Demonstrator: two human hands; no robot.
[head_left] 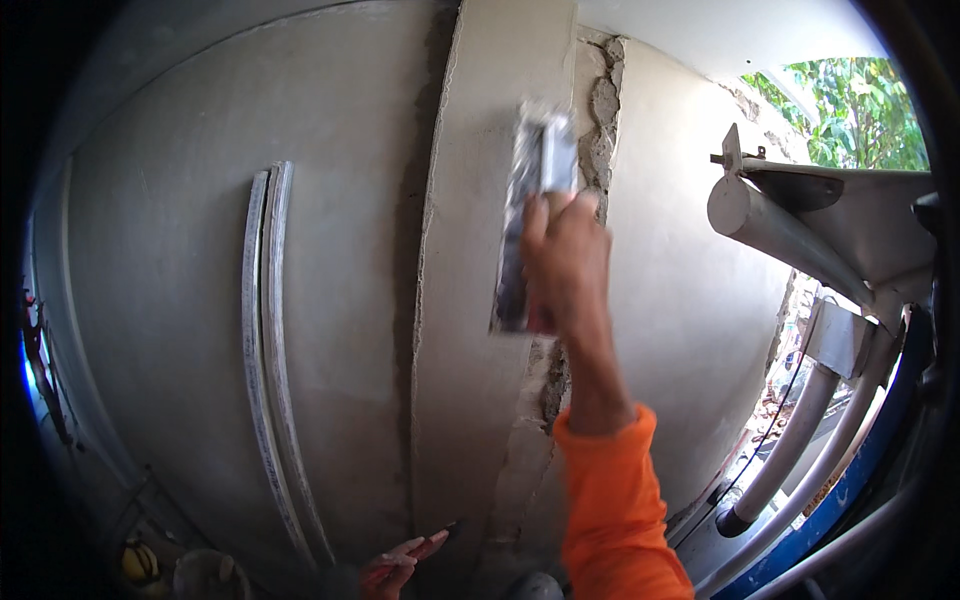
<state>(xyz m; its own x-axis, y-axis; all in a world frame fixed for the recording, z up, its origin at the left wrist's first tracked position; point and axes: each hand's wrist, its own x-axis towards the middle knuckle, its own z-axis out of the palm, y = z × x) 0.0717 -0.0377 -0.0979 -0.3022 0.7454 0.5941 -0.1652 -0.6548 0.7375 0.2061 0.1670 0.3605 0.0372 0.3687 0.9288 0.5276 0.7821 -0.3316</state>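
Head view: right hand, fingers holding rectangular grey metal trowel, upper centre, before grey plastered wall; left hand, bottom centre, cannot tell whether fingers hold anything.

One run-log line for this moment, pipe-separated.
right hand: gripping trowel, motion-blurred, at raised strip | left hand: low in view, grip unclear | two long bars: against wall, left side
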